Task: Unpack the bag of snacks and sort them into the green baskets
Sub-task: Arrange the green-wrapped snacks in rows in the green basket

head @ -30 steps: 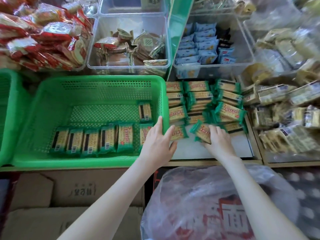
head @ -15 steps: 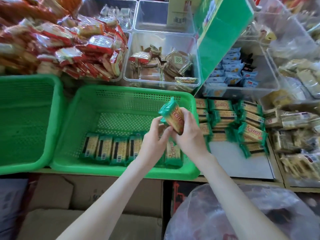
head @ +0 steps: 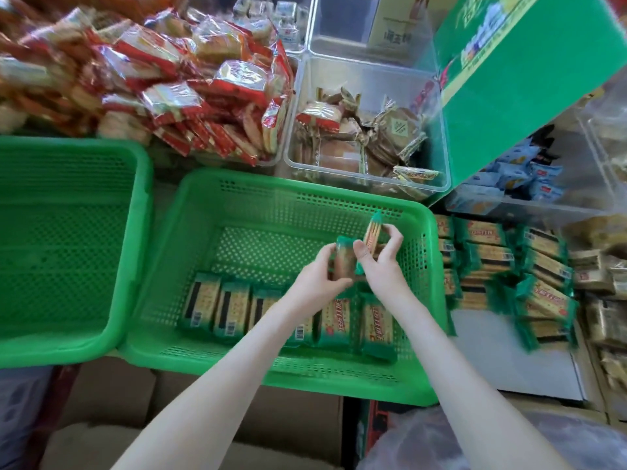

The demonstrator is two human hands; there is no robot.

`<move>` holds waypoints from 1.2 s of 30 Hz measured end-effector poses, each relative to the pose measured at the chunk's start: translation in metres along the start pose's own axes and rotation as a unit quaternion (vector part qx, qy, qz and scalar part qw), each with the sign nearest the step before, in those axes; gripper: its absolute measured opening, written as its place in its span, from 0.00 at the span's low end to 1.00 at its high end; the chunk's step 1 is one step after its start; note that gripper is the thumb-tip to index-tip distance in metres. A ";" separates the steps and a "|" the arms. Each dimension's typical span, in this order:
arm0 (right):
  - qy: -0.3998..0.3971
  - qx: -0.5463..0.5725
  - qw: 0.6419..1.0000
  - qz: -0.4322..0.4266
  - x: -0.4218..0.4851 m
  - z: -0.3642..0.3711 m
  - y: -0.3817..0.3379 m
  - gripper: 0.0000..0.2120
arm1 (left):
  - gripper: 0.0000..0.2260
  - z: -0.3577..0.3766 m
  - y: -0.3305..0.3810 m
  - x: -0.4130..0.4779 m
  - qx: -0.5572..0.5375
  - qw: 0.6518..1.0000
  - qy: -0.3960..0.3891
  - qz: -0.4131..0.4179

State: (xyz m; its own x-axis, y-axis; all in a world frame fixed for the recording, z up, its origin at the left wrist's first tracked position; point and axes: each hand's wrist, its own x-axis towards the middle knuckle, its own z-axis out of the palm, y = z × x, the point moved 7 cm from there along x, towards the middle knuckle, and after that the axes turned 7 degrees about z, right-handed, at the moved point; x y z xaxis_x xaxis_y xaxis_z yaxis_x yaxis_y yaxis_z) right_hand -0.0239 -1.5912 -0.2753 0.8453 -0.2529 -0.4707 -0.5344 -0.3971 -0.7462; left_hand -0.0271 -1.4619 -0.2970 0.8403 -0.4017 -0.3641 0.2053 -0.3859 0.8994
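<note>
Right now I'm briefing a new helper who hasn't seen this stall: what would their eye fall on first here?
The two hands meet over the middle green basket: the left hand grips one green pack and the right hand pinches a second pack. A row of packs lines that basket's near side, and a heap of red-wrapped snacks fills the upper left.

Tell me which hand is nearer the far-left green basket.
Left. The left hand is right of that basket; the right hand is just beyond it, farther right.
</note>
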 end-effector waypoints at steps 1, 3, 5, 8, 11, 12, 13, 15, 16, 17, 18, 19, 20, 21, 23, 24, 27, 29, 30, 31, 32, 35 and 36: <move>0.018 -0.032 0.999 0.002 0.004 -0.003 0.006 0.29 | 0.32 0.002 -0.005 0.007 0.045 0.999 0.012 -0.006; 0.048 -0.160 0.986 0.029 0.011 -0.008 0.022 0.28 | 0.33 -0.001 -0.013 0.018 0.059 0.996 0.062 -0.025; 0.033 -0.290 0.954 0.066 0.017 -0.005 0.039 0.31 | 0.32 -0.005 -0.019 0.030 0.049 0.992 0.107 -0.048; -0.015 -0.355 0.931 0.078 0.021 0.010 0.047 0.31 | 0.30 0.003 -0.024 0.045 0.134 0.986 0.090 -0.036; -0.007 -0.389 0.920 0.052 0.021 0.014 0.047 0.29 | 0.30 0.009 -0.035 0.052 0.288 0.953 0.075 -0.057; -0.002 -0.395 0.917 0.049 0.021 0.013 0.048 0.29 | 0.29 0.008 -0.037 0.053 0.322 0.941 0.078 -0.070; 0.005 -0.397 0.916 0.049 0.021 0.011 0.048 0.28 | 0.28 0.008 -0.037 0.053 0.332 0.937 0.080 -0.077; 0.025 -0.407 0.912 0.041 0.020 0.007 0.044 0.28 | 0.26 0.010 -0.030 0.050 0.322 0.940 0.086 -0.072; 0.044 -0.414 0.909 0.018 0.017 0.003 0.037 0.28 | 0.26 0.011 -0.024 0.047 0.321 0.941 0.095 -0.055; 0.075 -0.407 0.910 -0.023 0.012 -0.003 0.028 0.27 | 0.26 0.013 -0.015 0.043 0.328 0.938 0.112 -0.027; 0.120 -0.382 0.913 -0.079 0.004 -0.014 0.017 0.25 | 0.25 0.015 -0.004 0.039 0.335 0.932 0.134 0.013; 0.171 -0.341 0.914 -0.141 -0.008 -0.030 0.009 0.22 | 0.25 0.021 0.010 0.034 0.337 0.927 0.154 0.063; 0.226 -0.293 0.907 -0.204 -0.022 -0.048 0.005 0.19 | 0.23 0.029 0.023 0.028 0.331 0.921 0.173 0.114; 0.277 -0.251 0.893 -0.252 -0.035 -0.068 0.008 0.17 | 0.22 0.039 0.037 0.021 0.320 0.915 0.186 0.162; 0.320 -0.206 0.886 -0.263 -0.049 -0.106 0.034 0.15 | 0.21 0.067 0.061 0.006 0.303 0.906 0.184 0.229; 0.321 -0.198 0.897 -0.230 -0.048 -0.121 0.054 0.16 | 0.20 0.084 0.071 -0.001 0.303 0.901 0.175 0.256; 0.293 -0.242 0.922 -0.067 -0.032 -0.157 0.131 0.24 | 0.21 0.145 0.089 -0.017 0.360 0.869 0.133 0.311; 0.276 -0.281 0.919 0.000 -0.025 -0.183 0.169 0.32 | 0.22 0.189 0.093 -0.022 0.431 0.840 0.090 0.317; 0.264 -0.292 0.919 0.029 -0.020 -0.198 0.184 0.35 | 0.22 0.210 0.090 -0.021 0.473 0.822 0.077 0.309; 0.249 -0.299 0.920 0.056 -0.016 -0.212 0.197 0.37 | 0.22 0.228 0.087 -0.018 0.502 0.812 0.058 0.293; 0.230 -0.308 0.920 0.074 -0.011 -0.224 0.207 0.39 | 0.24 0.242 0.086 -0.014 0.517 0.815 0.025 0.259; 0.191 -0.354 0.912 0.078 -0.002 -0.245 0.219 0.37 | 0.26 0.262 0.060 0.011 0.570 0.814 -0.022 0.106; 0.188 -0.367 0.908 0.073 -0.001 -0.248 0.219 0.36 | 0.27 0.266 0.042 0.017 0.584 0.809 -0.053 0.038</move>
State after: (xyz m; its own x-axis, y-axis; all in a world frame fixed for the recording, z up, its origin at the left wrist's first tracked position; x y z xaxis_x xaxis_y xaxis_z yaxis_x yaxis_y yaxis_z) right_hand -0.1428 -1.8970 -0.3215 0.7789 -0.5783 -0.2425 -0.6141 -0.7818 -0.1082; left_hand -0.1380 -1.7062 -0.3295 0.7670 -0.5072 -0.3932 -0.5125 -0.8528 0.1003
